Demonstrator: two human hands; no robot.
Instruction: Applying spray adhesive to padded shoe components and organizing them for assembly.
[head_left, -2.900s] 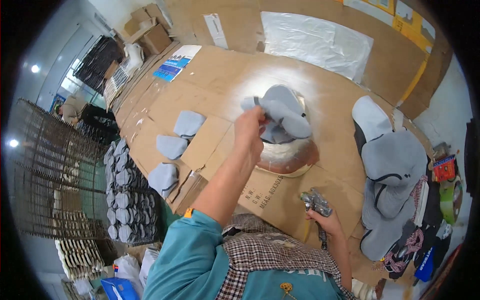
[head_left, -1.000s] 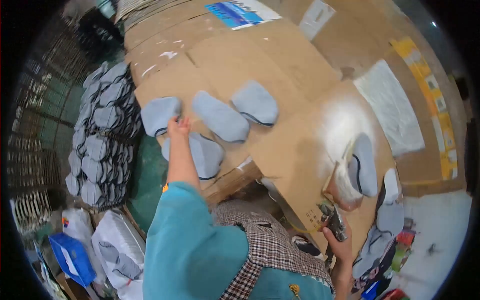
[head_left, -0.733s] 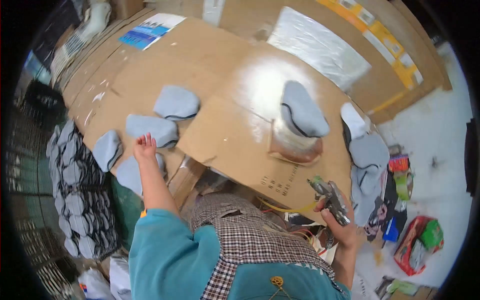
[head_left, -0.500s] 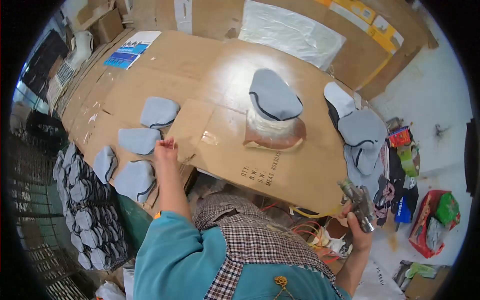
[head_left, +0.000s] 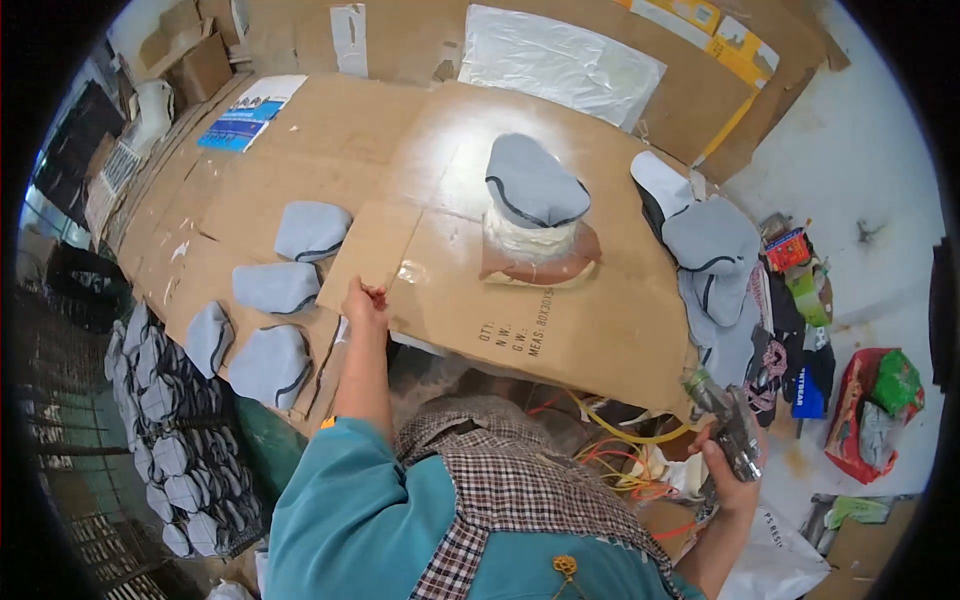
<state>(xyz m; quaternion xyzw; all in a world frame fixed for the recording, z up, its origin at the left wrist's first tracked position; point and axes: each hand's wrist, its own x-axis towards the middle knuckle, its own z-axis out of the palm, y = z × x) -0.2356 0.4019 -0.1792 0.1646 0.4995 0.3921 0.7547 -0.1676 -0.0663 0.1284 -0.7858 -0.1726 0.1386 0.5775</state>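
My right hand [head_left: 728, 478], low on the right beyond the table edge, is wrapped round a stained metal spray gun [head_left: 722, 425]. My left hand [head_left: 366, 302] is over the near left corner of a cardboard sheet [head_left: 440, 320], its fingers curled; whether something small is between them cannot be made out. Left of it lie several grey fabric pads with dark trim, the nearest being a flat oblong grey pad [head_left: 276, 287]. A larger grey fabric piece with dark trim [head_left: 537, 178] sits on a whitened support with a brown base [head_left: 540, 258], in the middle of the cardboard.
More grey pads [head_left: 712, 235] are piled at the table's right edge. A yellow hose [head_left: 610, 432] and orange tubes hang below the front edge. A rack of grey pieces [head_left: 180, 440] stands at the lower left. A red bag [head_left: 858, 420] lies at the far right.
My left hand has moved right, away from the oblong pad to the cardboard corner. My right hand still holds the spray gun, slightly shifted. The whole view has tilted a little.
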